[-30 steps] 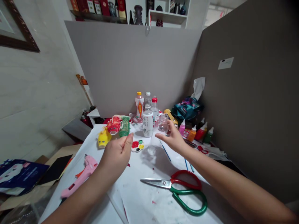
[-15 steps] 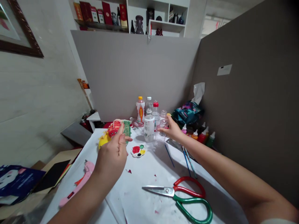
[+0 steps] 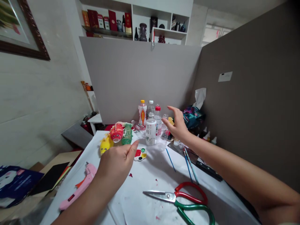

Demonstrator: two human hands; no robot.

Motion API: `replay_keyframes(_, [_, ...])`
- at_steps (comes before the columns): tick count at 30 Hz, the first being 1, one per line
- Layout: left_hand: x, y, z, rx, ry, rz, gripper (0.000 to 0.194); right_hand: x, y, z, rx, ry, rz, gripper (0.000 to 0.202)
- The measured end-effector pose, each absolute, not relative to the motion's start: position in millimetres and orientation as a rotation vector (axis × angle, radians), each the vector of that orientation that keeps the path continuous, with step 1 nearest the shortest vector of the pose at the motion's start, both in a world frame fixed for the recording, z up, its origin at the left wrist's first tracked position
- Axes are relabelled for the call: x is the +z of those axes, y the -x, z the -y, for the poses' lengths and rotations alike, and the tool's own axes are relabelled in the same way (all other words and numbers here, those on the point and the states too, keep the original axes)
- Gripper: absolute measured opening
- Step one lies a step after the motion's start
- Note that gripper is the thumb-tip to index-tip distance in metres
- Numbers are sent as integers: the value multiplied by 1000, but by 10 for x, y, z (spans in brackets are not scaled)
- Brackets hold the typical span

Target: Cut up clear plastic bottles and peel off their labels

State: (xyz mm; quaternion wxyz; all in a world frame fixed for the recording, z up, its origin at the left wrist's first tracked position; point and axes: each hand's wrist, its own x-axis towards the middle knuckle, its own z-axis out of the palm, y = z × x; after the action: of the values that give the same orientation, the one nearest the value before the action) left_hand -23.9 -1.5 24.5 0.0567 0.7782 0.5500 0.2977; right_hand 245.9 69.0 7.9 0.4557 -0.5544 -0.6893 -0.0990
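Note:
My left hand (image 3: 118, 159) is closed into a fist above the near side of the paint palette (image 3: 140, 155), and anything inside the fingers is hidden. Behind it lie painted bottle figures: a red one (image 3: 116, 132), a green one (image 3: 127, 134) and a yellow one (image 3: 106, 144). Thumb and fingers spread apart, my right hand (image 3: 177, 124) is raised with nothing in it. It is nearest a clear bottle (image 3: 165, 132), which stands beside a white-labelled bottle (image 3: 151, 132). Scissors (image 3: 168, 196) with red and green handles lie open in front.
A pink glue gun (image 3: 81, 189) lies at the left. Paintbrushes (image 3: 187, 164) and a black-handled knife (image 3: 208, 170) are under my right forearm. More bottles (image 3: 142, 113) stand at the back, near a tissue pack (image 3: 193, 117). Grey panels (image 3: 140, 68) enclose the back and right.
My left hand has moved down and nearer, its fingers curling into a fist. My right hand has lifted away from the clear bottle, with its fingers wider apart.

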Motion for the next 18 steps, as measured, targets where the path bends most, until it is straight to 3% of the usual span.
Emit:
replay_keyframes(3, [238, 215, 7, 767, -2390, -1692, 54, 463, -2276, -762, -336, 1413, 1991, 33])
replay_keyframes(7, [229, 215, -24, 692, -2370, -1620, 58, 735, -2006, -1031, -383, 1616, 2254, 37])
replay_keyframes(11, [225, 218, -54, 559, -2415, -1707, 60, 793, -1812, -1224, -366, 1840, 2401, 25])
replay_keyframes(18, [227, 261, -116, 456, -2514, -1672, 57, 810, -1789, -1204, -345, 1846, 2408, 24])
